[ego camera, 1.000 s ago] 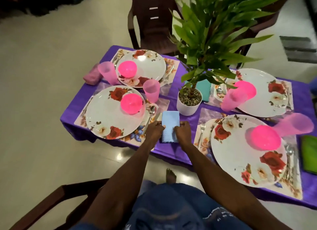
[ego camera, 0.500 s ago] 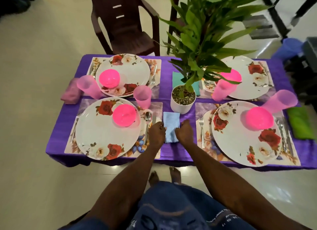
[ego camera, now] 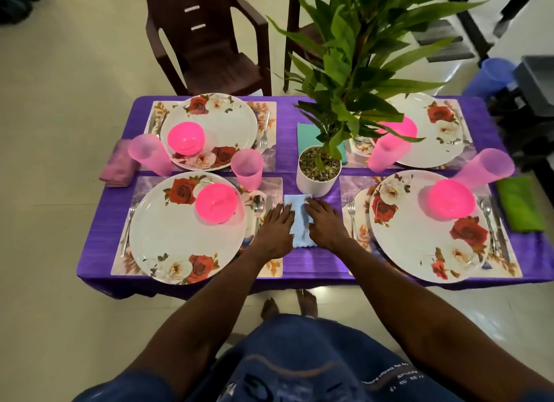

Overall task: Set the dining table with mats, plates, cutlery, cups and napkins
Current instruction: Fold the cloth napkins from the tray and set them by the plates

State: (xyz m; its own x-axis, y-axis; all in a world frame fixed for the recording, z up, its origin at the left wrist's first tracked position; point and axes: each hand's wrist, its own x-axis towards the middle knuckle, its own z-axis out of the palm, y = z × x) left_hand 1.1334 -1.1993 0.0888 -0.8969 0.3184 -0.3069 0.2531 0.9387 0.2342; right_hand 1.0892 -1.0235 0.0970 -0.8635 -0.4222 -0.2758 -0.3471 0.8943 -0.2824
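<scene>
Blue napkin [ego camera: 300,223] lies between 2 mats, left hand [ego camera: 277,226] and right hand [ego camera: 324,224] pressing it flat-fingered.

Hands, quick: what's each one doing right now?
Left hand: open, fingers flat on the blue napkin.
Right hand: open, fingers flat on the same napkin.

The bench [ego camera: 302,263] has a purple cloth. Directly on it lie four floral mats, a white plant pot [ego camera: 318,176], and folded napkins: blue [ego camera: 299,221], teal [ego camera: 308,134], pink [ego camera: 117,167] and green [ego camera: 520,205].
</scene>
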